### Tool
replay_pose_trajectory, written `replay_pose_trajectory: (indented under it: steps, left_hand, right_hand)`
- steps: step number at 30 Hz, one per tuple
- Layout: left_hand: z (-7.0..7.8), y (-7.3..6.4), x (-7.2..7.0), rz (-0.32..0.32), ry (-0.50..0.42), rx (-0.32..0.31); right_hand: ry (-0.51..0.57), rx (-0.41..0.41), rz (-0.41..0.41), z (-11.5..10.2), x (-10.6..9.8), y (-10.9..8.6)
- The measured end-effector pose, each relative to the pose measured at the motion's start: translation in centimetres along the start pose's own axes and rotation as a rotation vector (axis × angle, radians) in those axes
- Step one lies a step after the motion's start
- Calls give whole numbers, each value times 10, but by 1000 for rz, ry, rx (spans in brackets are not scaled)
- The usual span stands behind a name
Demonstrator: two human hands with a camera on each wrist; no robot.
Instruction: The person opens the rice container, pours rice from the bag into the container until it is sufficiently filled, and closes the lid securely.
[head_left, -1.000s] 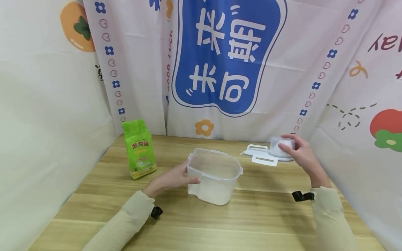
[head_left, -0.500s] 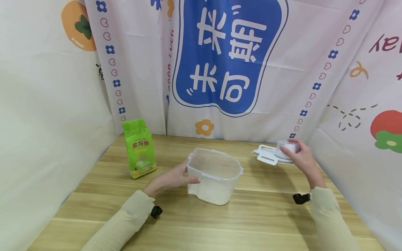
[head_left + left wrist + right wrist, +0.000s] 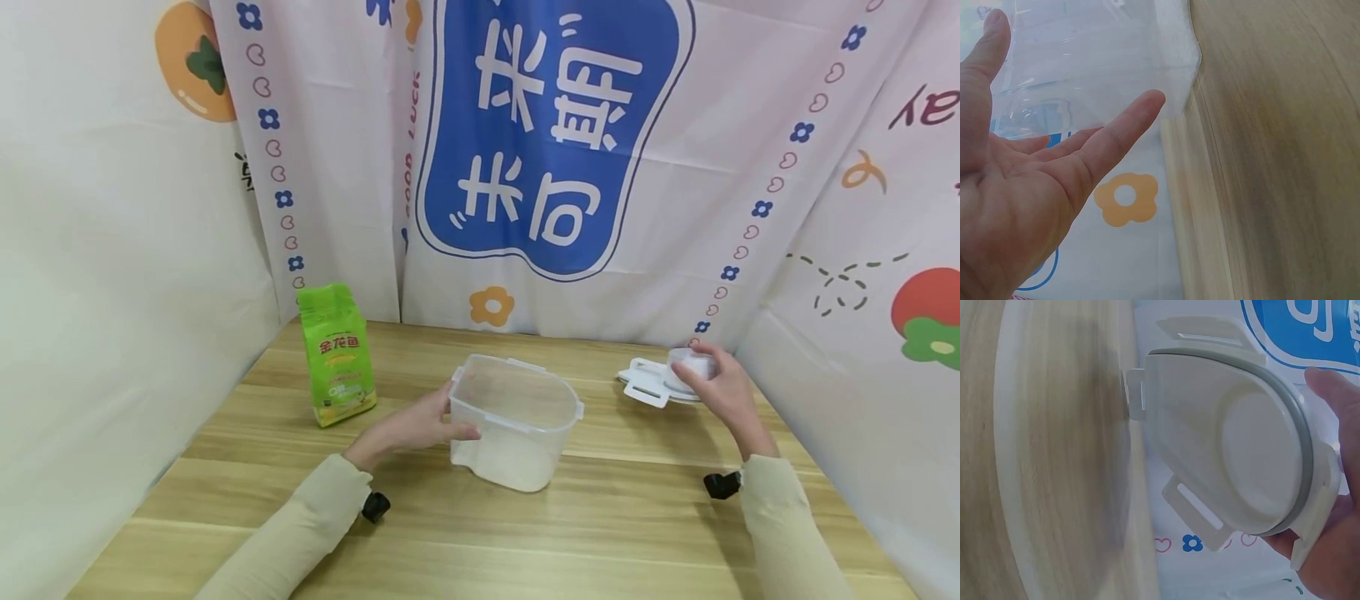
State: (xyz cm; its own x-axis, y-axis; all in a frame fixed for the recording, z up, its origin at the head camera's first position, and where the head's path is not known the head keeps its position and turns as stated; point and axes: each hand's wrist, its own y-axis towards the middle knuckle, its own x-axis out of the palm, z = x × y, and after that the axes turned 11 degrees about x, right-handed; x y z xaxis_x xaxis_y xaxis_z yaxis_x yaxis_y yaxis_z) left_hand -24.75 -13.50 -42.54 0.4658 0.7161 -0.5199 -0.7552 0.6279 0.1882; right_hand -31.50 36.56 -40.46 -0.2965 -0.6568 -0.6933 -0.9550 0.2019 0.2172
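Note:
My right hand holds a white lid with side clips by the clear cup-shaped cap on its top. In the right wrist view, the lid's underside and grey seal face the camera, with the clips swung outward. The lid is above the table. My left hand rests against the left end of a clear plastic container, its thumb and fairly straight fingers spread to either side. The container stands upright, lidless, with white contents low inside. In the left wrist view, the left palm is apart from the container wall.
A green packaged bag with a yellow base stands upright at the back left of the wooden table. Printed cloth hangs behind the table and along both sides. A black band device sits on each wrist.
My right hand has drawn the lid to the right and slightly nearer, and the lid has tilted. My left hand and the container have stayed in place.

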Motion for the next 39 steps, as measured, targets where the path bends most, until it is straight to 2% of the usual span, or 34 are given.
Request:
replay_pose_trajectory:
  steps: [5,10,23,30,39]
  left_hand:
    - [0,0,0,1,-3,-2]
    - [0,0,-1,-4,8,7]
    - [-1,-1,-1,3,22,-11]
    - [-3,0,1,-11,29,-14]
    - [-3,0,0,-7,12,0]
  right_hand:
    - [-9,20,1,6,-4,0]
    - [-20,44,-31,14,-9,-3]
    - [-116,-40,-136,21,-18,-8]
    - [-153,-98,-193,32,-20,-8]
    - [-259,-67,-258,37,-23,-12]
